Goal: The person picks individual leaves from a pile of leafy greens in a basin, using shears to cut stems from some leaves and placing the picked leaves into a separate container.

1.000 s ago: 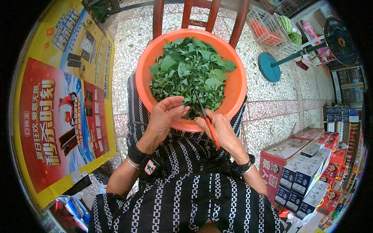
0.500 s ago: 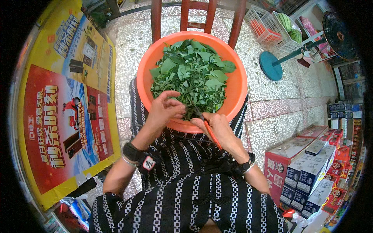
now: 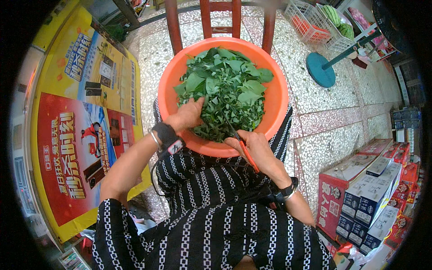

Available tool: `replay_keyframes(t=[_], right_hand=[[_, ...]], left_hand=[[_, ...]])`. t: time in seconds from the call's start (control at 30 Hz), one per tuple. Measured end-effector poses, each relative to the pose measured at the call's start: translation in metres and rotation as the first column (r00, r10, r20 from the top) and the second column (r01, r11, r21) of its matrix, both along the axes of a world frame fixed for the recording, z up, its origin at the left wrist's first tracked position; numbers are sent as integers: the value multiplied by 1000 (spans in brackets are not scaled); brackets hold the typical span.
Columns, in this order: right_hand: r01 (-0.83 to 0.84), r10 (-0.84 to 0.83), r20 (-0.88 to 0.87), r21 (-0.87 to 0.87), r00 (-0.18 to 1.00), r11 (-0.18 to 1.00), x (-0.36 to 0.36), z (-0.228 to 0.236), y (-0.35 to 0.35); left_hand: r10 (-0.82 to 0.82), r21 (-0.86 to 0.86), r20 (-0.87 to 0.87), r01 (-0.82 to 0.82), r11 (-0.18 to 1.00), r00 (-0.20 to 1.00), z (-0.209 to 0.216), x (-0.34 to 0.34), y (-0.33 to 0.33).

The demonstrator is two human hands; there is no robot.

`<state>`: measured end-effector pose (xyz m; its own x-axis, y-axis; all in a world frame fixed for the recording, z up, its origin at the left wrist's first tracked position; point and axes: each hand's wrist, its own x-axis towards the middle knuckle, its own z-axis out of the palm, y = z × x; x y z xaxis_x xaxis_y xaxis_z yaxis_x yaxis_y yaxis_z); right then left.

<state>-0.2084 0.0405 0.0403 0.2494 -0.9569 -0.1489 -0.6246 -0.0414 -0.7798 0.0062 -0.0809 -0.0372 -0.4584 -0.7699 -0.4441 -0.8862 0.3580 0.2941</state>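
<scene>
An orange plastic basin point(image 3: 275, 96) rests on my lap, filled with green leaves point(image 3: 225, 85). Larger whole leaves lie toward its far side, smaller cut-looking pieces nearer me. My left hand point(image 3: 189, 114) reaches over the basin's left rim, its fingers slightly apart and touching the leaves; some fingertips are hidden among them. At the near rim, my right hand point(image 3: 253, 146) grips scissors point(image 3: 245, 152) with red-orange handles. Their dark blades point away from me into the leaves, and I cannot tell how far they are spread.
Beyond the basin stands a dark red wooden chair point(image 3: 206, 20). A yellow and red poster panel point(image 3: 67, 153) rises at my left. To the right are stacked boxes point(image 3: 366, 193), a teal fan base point(image 3: 321, 69), and white crates point(image 3: 308, 27), one with watermelons point(image 3: 331, 15).
My left hand has moved left and away from me, from beside the blades onto leaves at the basin's left side. The right hand keeps its hold on the scissors. The view has shifted slightly.
</scene>
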Motion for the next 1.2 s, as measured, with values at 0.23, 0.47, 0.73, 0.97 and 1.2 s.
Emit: replay_keyframes(t=[0.23, 0.47, 0.73, 0.97, 1.2], right_hand=[[-16, 16, 26, 4, 1000, 1000, -2, -4, -1], [-16, 16, -9, -76, 1000, 997, -2, -7, 0], [-9, 9, 1, -80, 1000, 997, -2, -7, 1], [6, -2, -66, 53, 998, 999, -4, -2, -1], [-20, 21, -61, 17, 998, 1000, -3, -4, -1]], left_hand=[[-168, -100, -98, 158, 982, 981, 3, 1, 45], [-116, -80, -395, 92, 993, 912, 50, 14, 38], [79, 37, -535, -70, 997, 841, 79, 13, 34], [-45, -97, -291, 18, 995, 956, 51, 19, 19], [-143, -238, -107, 114, 965, 984, 33, 1, -9]])
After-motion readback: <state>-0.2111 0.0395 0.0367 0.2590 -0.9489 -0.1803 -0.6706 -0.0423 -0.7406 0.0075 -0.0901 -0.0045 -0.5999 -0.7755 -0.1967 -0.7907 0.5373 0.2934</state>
